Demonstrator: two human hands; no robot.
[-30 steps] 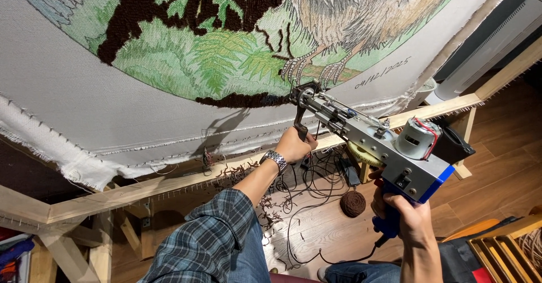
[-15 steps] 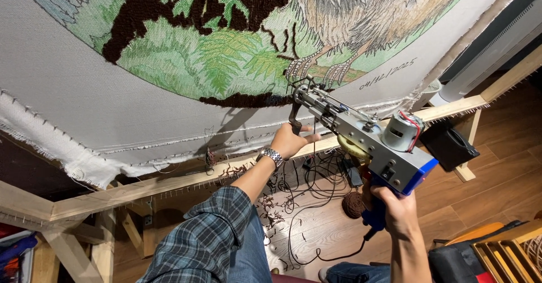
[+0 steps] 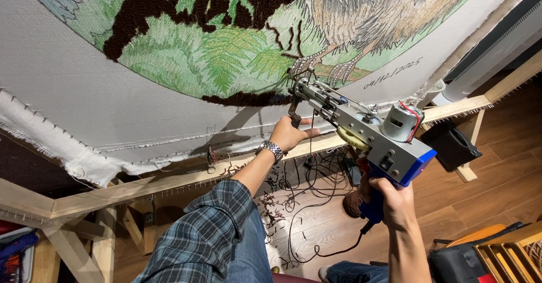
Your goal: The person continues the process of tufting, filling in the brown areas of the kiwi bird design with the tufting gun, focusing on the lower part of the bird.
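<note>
Head view, looking down along both forearms: a grey and blue tufting gun [image 3: 361, 128] is held up against a stretched white backing cloth [image 3: 84, 91], its needle end touching the lower edge of the tufted picture, at a dark brown band just below the green fern area [image 3: 226, 57]. Left hand [image 3: 291, 133] is closed around the gun's front handle, thumb and fingers wrapped, a metal watch [image 3: 271, 149] on the wrist and a plaid sleeve [image 3: 209, 226] behind it. Right hand [image 3: 389, 201] is closed around the blue rear grip beneath the motor housing; the trigger finger cannot be made out. A black power cord [image 3: 316, 249] runs from the rear grip down to the wooden floor [image 3: 497, 192], where loose cable loops and yarn scraps lie. The cloth is pinned along a timber frame rail [image 3: 169, 178] that passes just below the left hand. A ball of brown yarn [image 3: 353, 204] sits on the floor just beside the right hand in view. A black box [image 3: 451, 145] stands beyond the frame, to the right.
</note>
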